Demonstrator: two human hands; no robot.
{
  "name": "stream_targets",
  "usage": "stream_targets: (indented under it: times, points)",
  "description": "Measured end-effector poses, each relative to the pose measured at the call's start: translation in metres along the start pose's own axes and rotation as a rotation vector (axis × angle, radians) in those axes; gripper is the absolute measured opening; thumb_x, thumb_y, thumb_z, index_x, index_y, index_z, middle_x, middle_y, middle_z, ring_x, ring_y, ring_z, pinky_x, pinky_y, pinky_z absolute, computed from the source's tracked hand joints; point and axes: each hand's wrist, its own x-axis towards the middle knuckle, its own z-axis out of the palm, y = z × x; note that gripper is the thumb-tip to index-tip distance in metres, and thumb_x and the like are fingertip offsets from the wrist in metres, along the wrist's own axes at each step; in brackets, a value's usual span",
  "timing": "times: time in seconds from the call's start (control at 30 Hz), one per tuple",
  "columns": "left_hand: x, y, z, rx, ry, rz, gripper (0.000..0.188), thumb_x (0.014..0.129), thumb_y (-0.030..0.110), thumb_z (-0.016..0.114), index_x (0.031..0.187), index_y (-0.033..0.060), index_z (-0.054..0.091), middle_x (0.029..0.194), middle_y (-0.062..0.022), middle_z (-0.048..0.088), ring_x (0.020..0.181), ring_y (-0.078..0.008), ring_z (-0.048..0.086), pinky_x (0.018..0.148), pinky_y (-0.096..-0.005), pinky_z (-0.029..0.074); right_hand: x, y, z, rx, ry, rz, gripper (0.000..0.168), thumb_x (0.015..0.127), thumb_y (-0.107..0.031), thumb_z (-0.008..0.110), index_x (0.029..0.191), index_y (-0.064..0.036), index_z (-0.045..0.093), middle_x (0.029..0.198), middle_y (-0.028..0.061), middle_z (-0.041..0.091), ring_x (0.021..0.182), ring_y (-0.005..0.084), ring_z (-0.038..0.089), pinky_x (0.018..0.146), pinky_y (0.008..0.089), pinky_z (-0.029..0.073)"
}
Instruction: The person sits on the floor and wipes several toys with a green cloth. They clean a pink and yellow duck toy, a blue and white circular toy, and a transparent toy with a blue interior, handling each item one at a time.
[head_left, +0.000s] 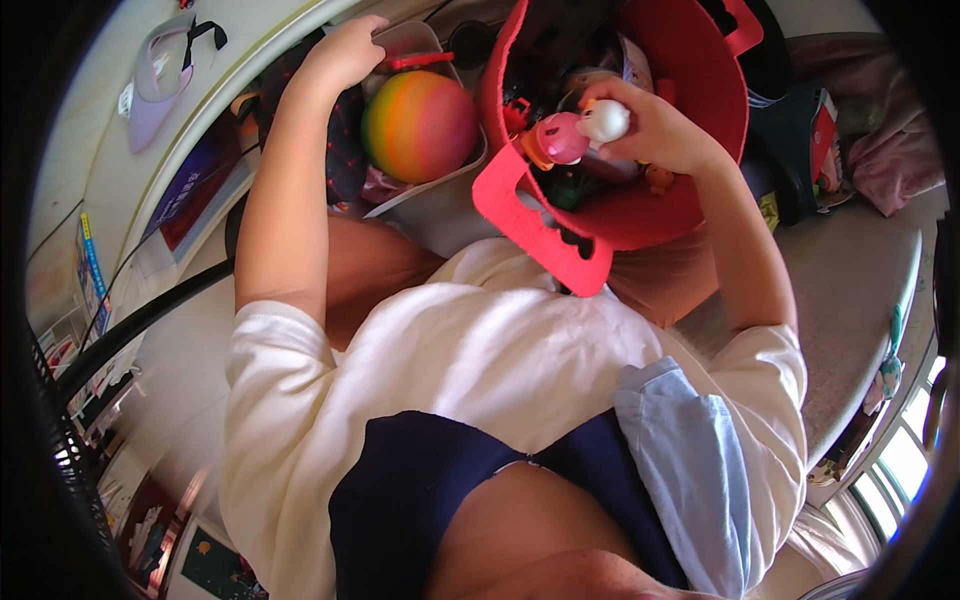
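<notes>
My left hand (349, 54) is at the left edge of a clear plastic bin (420, 34). Whether its fingers grip the rim cannot be made out. A rainbow-coloured ball (420, 126) and a red plastic piece (420, 60) are in that bin. Over a red soft-sided tub (697, 90), my right hand (660, 129) grasps a small white toy figure (606, 121). A pink toy figure (559, 138) touches the white one, and I cannot tell if it is held too. Inside the tub are mixed toys, among them a small orange figure (660, 178).
The tub's cut-out handle (551, 217) hangs over its near side toward my lap. A grey cushioned surface (817, 292) extends on the right, with bags and cloth (896, 161) behind it. A lilac sun visor (161, 86) lies on the pale surface at upper left.
</notes>
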Motion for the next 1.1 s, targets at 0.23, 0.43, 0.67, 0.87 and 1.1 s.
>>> stream_targets:
  times: [0.23,0.43,0.67,0.87,1.1]
  points:
    - [-0.064,0.098,-0.014,-0.75,-0.291,0.342,0.047,0.098,0.029,0.062,0.136,0.001,0.055,0.128,-0.0118,0.063,0.117,-0.0199,0.058,0.102,-0.0349,0.045,-0.033,0.001,-0.028,0.737,0.077,-0.33,0.062,0.073,0.006,0.081,0.127,-0.009,0.055,0.126,0.0108,0.06,0.121,0.0245,0.058,0.096,0.0388,0.057]
    - [-0.1,0.147,-0.009,-1.189,-0.434,0.409,0.091,0.078,0.045,0.084,0.146,0.0018,0.043,0.135,-0.0117,0.056,0.125,-0.0203,0.053,0.109,-0.0368,0.041,-0.016,-0.014,-0.018,0.98,-0.041,-0.542,0.065,0.076,0.003,0.081,0.133,-0.009,0.052,0.132,0.0201,0.056,0.122,0.0318,0.059,0.097,0.0428,0.056]
    - [-0.111,0.148,-0.006,-0.928,-0.002,0.511,0.07,0.079,0.016,0.081,0.14,-0.0001,0.049,0.114,-0.0099,0.066,0.1,-0.0152,0.066,0.091,-0.0295,0.052,-0.004,-0.043,0.002,0.932,0.151,-0.529,0.075,0.082,-0.042,0.08,0.138,-0.009,0.042,0.137,0.0251,0.051,0.122,0.0328,0.058,0.095,0.0456,0.055]
    - [-0.114,0.144,-0.005,-0.849,0.099,0.536,0.073,0.074,0.017,0.083,0.139,0.0043,0.052,0.117,-0.0136,0.067,0.105,-0.0192,0.066,0.094,-0.0325,0.051,-0.002,-0.046,0.017,0.875,0.242,-0.442,0.07,0.084,-0.053,0.073,0.132,-0.01,0.046,0.134,0.0247,0.054,0.118,0.032,0.06,0.095,0.0486,0.054]
    - [-0.115,0.142,-0.006,-0.804,0.162,0.518,0.073,0.073,0.018,0.085,0.137,0.0044,0.054,0.114,-0.0145,0.068,0.098,-0.0218,0.067,0.089,-0.0322,0.053,0.001,-0.039,0.029,0.927,0.27,-0.379,0.07,0.086,-0.055,0.069,0.133,-0.01,0.046,0.126,0.0201,0.06,0.114,0.0295,0.061,0.093,0.0468,0.054]
